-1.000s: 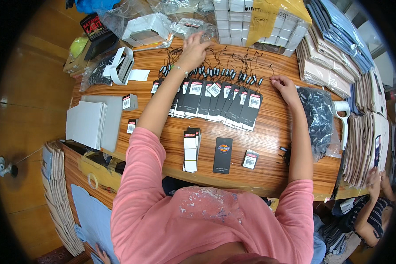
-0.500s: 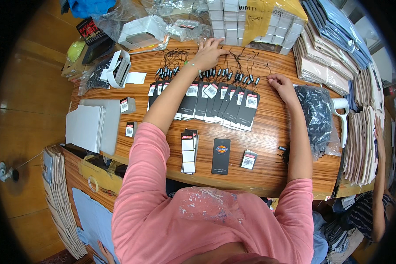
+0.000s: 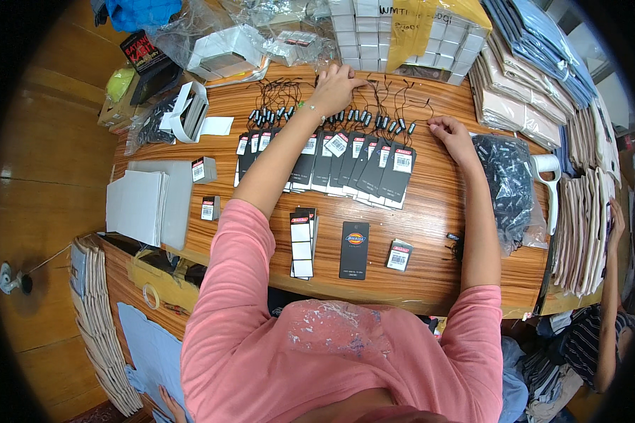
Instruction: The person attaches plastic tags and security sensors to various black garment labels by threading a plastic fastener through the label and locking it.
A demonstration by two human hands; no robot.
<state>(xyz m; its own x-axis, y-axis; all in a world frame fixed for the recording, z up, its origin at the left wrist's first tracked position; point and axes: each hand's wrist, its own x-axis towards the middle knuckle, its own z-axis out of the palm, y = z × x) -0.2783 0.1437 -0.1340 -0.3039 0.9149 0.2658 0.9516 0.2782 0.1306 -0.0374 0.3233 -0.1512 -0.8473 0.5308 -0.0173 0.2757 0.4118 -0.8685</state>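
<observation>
The left hand (image 3: 336, 88) rests at twelve o'clock on the black cords (image 3: 374, 106), fingers curled and pinching one. The right hand (image 3: 450, 134), at two o'clock, lies fisted beside the overlapped row of black tags (image 3: 339, 166) mid-table (image 3: 430, 240). A bag (image 3: 509, 185) sits at three.

single head fisheye view, looking steeply down at wooden table (image 3: 430, 275) from close above.
</observation>
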